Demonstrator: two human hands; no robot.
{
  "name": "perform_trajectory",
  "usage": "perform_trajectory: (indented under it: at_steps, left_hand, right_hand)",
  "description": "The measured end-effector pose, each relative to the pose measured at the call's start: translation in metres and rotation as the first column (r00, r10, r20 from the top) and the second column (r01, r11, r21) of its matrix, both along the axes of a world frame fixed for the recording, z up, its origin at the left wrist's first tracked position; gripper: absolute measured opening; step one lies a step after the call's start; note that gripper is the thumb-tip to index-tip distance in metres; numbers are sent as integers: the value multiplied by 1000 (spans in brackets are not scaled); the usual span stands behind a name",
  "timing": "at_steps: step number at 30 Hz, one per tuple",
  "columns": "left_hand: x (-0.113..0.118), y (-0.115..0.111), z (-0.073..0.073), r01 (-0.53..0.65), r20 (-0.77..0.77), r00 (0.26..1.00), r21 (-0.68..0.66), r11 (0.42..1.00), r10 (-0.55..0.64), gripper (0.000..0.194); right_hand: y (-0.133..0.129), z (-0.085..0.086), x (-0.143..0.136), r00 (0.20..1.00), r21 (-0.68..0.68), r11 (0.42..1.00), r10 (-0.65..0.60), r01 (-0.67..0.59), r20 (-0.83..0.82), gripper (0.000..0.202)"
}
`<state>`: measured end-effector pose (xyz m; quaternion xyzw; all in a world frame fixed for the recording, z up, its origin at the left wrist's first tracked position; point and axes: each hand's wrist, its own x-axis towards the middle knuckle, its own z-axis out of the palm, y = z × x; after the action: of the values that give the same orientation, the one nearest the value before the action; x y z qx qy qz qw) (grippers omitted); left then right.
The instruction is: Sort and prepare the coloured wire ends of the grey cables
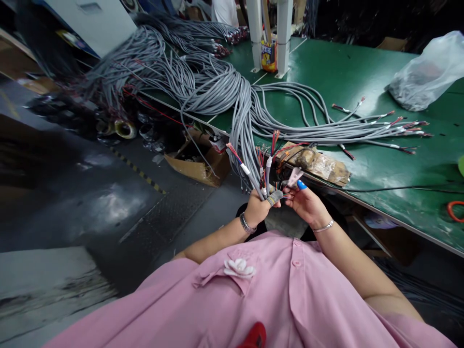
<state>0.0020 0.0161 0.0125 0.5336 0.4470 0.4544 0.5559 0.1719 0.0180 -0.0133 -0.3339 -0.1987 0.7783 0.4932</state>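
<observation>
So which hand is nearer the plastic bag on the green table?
Right: the right hand is left of and below the plastic bag in view; the left hand, gripping gray cables, is farther left.

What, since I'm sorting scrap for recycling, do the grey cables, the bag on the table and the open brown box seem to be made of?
Grey cables: probably plastic sheathing with a satin finish, judging by soft highlights along smooth bends.
Bag: likely thin plastic film, glossy, being translucent and crinkled.
Open brown box: apparently cardboard, matt, from its dull, stiff-looking sides.
</observation>
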Motion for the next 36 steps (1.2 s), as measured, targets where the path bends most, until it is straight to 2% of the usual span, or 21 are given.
perform_trajectory:
  at_steps: [3,8,13,16,20,24,30,33,36]
  left_hand:
    - [0,-1,-2,22,-42,999,30,999,-21,35]
    - [-3,1,-7,138,-135,983,99,985,-124,30]
    - [-8,7,-16,290,-238,933,49,956,-271,17]
    - [-8,7,-18,270,-214,941,13,963,-261,19]
    - [-7,6,-12,199,-68,977,-18,980,-200,27]
    - [-6,7,-7,183,5,983,-17,983,-183,30]
    - [-8,8,-9,215,-14,976,-23,976,-216,32]
    - [-10,7,-10,229,-30,973,-13,973,-230,31]
    - [-9,6,-15,194,-88,977,-9,981,-194,30]
  right_hand:
    - [-8,2,-2,995,62,998,25,-31,99,28]
    - [-10,13,-8,914,231,972,-129,40,385,19]
    - [-14,20,-14,884,398,915,-131,-67,449,18]
    - [-16,18,-11,848,472,877,-185,-86,497,17]
    - [-16,8,-2,819,472,878,-215,-76,532,17]
    - [-20,0,-3,870,385,923,-175,-19,460,24]
    - [-22,-3,-13,861,376,922,-259,86,438,15]
    - [-19,-2,-12,854,380,921,-264,85,449,13]
    - [-17,3,-12,833,420,905,-279,62,479,14]
